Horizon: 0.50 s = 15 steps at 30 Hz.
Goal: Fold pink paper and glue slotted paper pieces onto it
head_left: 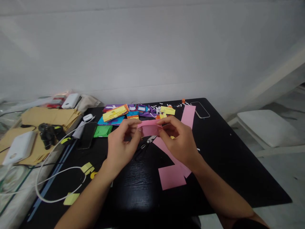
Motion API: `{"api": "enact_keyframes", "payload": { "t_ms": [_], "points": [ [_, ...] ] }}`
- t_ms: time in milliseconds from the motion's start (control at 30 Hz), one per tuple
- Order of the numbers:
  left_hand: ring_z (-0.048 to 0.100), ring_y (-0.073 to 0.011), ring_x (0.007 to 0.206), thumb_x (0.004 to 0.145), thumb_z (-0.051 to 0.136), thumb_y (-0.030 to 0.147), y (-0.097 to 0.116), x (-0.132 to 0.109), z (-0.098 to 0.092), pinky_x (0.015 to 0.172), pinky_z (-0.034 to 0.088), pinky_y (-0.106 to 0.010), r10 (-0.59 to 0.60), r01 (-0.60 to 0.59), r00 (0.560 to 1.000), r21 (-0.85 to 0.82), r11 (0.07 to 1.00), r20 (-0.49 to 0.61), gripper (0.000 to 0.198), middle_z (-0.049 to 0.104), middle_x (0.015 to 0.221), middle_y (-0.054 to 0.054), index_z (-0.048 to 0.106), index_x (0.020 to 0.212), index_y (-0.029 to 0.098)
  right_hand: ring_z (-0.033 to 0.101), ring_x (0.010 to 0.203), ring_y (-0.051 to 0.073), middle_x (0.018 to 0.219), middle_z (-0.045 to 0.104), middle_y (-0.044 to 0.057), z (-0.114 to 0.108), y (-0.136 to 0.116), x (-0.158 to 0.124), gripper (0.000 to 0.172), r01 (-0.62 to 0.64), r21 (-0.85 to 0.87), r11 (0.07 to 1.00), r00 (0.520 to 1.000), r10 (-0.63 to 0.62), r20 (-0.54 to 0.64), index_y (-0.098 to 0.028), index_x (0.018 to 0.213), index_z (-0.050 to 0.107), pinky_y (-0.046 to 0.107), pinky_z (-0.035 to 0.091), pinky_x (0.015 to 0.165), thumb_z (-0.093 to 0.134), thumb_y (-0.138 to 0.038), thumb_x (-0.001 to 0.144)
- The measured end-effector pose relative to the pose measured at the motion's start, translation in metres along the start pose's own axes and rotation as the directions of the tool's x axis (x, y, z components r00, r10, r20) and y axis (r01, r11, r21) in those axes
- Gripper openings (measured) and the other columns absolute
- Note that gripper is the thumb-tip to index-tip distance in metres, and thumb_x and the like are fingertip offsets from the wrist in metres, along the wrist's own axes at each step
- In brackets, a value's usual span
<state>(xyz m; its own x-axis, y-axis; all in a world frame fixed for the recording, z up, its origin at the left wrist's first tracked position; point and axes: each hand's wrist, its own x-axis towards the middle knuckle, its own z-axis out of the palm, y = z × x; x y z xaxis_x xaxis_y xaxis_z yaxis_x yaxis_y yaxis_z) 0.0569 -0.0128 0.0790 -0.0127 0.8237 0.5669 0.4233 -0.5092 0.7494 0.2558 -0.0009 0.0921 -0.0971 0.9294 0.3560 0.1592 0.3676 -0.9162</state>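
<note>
A piece of pink paper [150,129] is held up between both hands, its upper edge folded or curled over. My left hand [124,140] pinches its left end, and my right hand [178,138] pinches the right end between thumb and fingers. Below the hands, scissors [143,147] lie on the black table, partly hidden by the left hand. A square of pink paper [172,176] rests nearer to me, beside a long pink strip [166,149] that runs under the right hand. Another pink strip [189,116] lies behind that hand.
Stacks of folded yellow paper [115,113] and green paper [103,131] sit at the back left, with small scraps [158,110] beside them. A phone [87,135], a white cable [38,178] and a power bank [20,147] are leftward. A phone-shaped item [200,110] lies back right.
</note>
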Motion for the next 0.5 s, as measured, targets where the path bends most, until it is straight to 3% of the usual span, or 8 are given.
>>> {"api": "enact_keyframes", "payload": {
  "t_ms": [200,367,500],
  "points": [
    [0.070,-0.0111,0.056,0.103,0.067,0.022,0.006,0.003,-0.003,0.051,0.056,-0.023,-0.086,0.101,0.992,-0.176,0.979,0.094,0.012,0.070,0.077,0.003,0.077,0.109,0.026,0.076,0.080,0.018,0.095,0.081,0.002,-0.002,0.001,0.001,0.012,0.035,0.070,0.997,0.999,-0.035,-0.002,-0.025,0.104,0.080,0.033,0.063,0.069,0.070,-0.025,0.096],
    [0.068,-0.0089,0.051,0.101,0.068,0.020,0.007,0.005,-0.008,0.046,0.054,-0.023,-0.128,0.181,0.976,-0.332,0.926,0.176,0.017,0.075,0.094,-0.001,0.082,0.108,0.028,0.075,0.077,0.017,0.088,0.083,0.000,-0.008,-0.006,0.005,0.015,-0.009,0.117,0.993,1.000,0.008,0.014,-0.027,0.094,0.084,0.032,0.060,0.067,0.071,-0.020,0.093],
    [0.070,-0.0094,0.055,0.101,0.069,0.019,0.007,0.002,-0.011,0.049,0.058,-0.025,-0.075,0.136,0.980,-0.349,0.927,0.182,0.019,0.075,0.103,-0.003,0.084,0.110,0.028,0.076,0.078,0.017,0.087,0.084,0.000,-0.013,-0.010,0.006,0.017,-0.042,0.190,0.981,0.997,0.030,0.065,-0.027,0.092,0.086,0.031,0.061,0.069,0.071,-0.019,0.090]
  ]
}}
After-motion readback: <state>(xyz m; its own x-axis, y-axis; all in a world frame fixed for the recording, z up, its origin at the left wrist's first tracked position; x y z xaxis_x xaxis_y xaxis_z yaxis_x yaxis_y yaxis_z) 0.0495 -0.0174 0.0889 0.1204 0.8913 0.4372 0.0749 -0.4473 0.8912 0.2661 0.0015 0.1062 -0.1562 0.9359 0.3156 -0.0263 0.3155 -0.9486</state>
